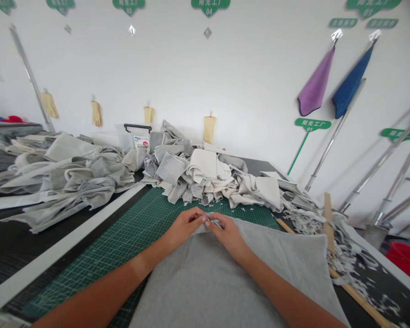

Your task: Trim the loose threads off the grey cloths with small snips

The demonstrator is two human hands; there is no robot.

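Observation:
A large grey cloth (205,282) lies spread over the green cutting mat (123,241) in front of me. My left hand (184,225) pinches the cloth's far edge, fingers closed on the fabric. My right hand (227,232) is closed too, touching the same edge right beside the left hand. A small thin thing shows between its fingers, and I cannot make out what it is. Both forearms reach over the cloth.
A heap of grey and cream cloth pieces (205,177) lies beyond the mat, another heap (54,173) at the left. Fabric scraps (307,218) and a wooden stick (358,296) lie at the right. A red bucket (408,259) stands by leaning metal poles (389,182).

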